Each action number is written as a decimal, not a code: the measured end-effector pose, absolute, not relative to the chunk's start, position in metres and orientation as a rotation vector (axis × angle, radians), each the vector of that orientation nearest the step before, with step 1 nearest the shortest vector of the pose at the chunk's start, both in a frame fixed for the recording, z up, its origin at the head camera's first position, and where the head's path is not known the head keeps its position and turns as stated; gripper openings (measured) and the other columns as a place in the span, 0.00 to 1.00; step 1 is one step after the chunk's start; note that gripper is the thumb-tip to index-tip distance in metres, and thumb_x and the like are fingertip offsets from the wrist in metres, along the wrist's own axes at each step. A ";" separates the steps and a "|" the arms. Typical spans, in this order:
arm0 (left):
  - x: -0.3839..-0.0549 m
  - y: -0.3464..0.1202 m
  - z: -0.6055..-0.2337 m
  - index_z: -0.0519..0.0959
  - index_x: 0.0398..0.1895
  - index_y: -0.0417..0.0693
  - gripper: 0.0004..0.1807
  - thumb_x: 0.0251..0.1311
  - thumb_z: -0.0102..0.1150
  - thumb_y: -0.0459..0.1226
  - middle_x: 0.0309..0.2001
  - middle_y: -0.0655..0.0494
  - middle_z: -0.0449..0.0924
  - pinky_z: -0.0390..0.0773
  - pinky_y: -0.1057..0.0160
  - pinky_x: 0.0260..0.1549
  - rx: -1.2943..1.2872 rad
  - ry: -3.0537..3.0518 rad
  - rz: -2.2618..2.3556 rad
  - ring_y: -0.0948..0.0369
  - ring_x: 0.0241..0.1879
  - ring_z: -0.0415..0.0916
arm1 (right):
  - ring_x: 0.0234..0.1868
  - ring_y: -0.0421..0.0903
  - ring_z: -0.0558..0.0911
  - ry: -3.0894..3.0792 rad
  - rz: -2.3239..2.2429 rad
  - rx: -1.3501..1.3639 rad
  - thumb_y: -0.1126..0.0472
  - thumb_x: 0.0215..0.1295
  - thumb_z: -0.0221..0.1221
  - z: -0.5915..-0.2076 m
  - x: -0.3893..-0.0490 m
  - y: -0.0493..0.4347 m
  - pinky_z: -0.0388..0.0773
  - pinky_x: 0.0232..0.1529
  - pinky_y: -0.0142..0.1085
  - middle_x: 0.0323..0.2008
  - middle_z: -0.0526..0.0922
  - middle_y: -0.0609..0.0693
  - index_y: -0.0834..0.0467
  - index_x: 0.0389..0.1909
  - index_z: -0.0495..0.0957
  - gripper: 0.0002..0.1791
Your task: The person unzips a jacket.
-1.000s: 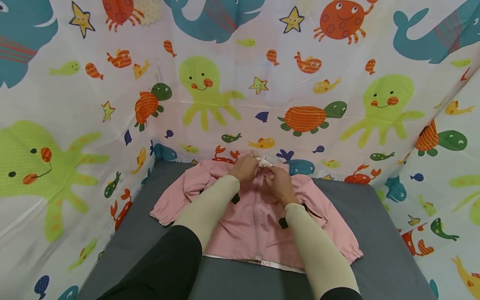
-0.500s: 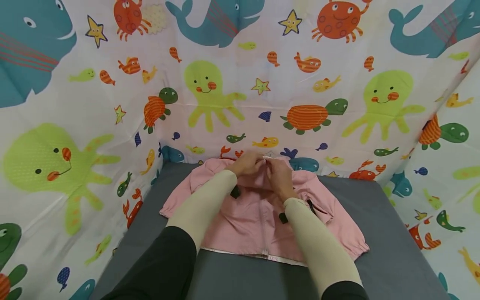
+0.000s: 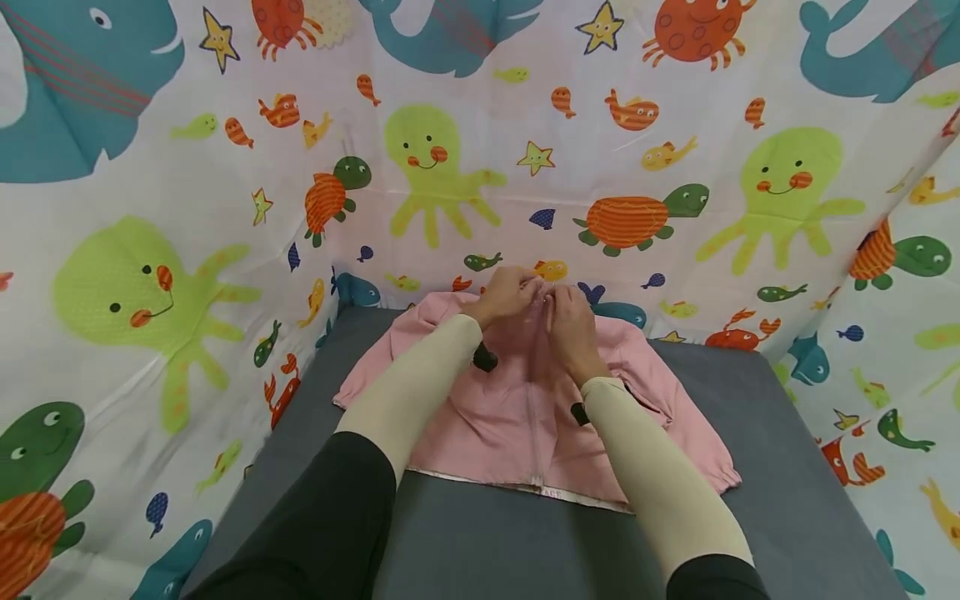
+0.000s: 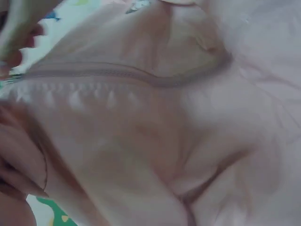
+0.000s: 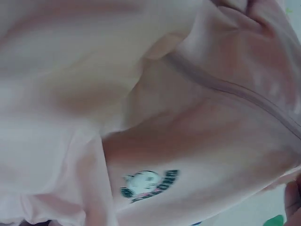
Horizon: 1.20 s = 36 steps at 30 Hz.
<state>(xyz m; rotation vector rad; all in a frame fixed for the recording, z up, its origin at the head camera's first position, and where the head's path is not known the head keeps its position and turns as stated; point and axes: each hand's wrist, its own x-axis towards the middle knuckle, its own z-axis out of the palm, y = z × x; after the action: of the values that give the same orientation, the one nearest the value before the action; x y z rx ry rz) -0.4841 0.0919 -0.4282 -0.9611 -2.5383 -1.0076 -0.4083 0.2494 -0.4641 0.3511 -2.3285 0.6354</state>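
Left hand [image 3: 508, 297] and right hand [image 3: 574, 335] pinched pink jacket [image 3: 483, 429] astride zipper [image 3: 533, 433] top; seemed light, soft, best gripped there.

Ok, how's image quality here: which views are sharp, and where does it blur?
Head view: patterned curtain mostly crisp, soft shadow on the grey table; left wrist: pink jacket hazy, its zipper softening toward the right; right wrist: jacket fabric pale and blurred at left, printed motif clearer, though soft.
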 end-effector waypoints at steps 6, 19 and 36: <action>-0.478 0.091 -0.402 0.73 0.22 0.51 0.22 0.83 0.54 0.41 0.23 0.56 0.68 0.66 0.63 0.38 -0.695 -2.423 -1.167 0.58 0.31 0.70 | 0.54 0.65 0.85 -2.485 0.576 0.431 0.67 0.86 0.52 -0.468 -0.390 0.250 0.83 0.58 0.59 0.52 0.84 0.65 0.65 0.55 0.80 0.10; -0.472 0.074 -0.324 0.90 0.54 0.51 0.18 0.86 0.51 0.48 0.52 0.53 0.91 0.69 0.45 0.63 -0.302 -2.356 -1.182 0.47 0.63 0.81 | 0.34 0.56 0.80 -2.369 0.388 0.768 0.71 0.75 0.60 -0.495 -0.321 0.226 0.81 0.35 0.51 0.34 0.80 0.57 0.63 0.43 0.82 0.04; -0.492 0.036 -0.253 0.89 0.61 0.57 0.19 0.85 0.51 0.49 0.60 0.57 0.90 0.68 0.50 0.68 -0.063 -2.268 -1.246 0.54 0.65 0.80 | 0.39 0.43 0.83 -2.210 0.174 1.400 0.65 0.64 0.71 -0.528 -0.217 0.200 0.81 0.43 0.35 0.37 0.83 0.45 0.54 0.44 0.82 0.10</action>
<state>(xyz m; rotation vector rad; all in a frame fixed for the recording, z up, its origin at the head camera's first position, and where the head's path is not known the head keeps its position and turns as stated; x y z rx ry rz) -0.4918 0.0363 -0.2534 -0.0633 -2.2681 -1.2463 -0.2174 0.1998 -0.5282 1.4003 -2.2104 0.1738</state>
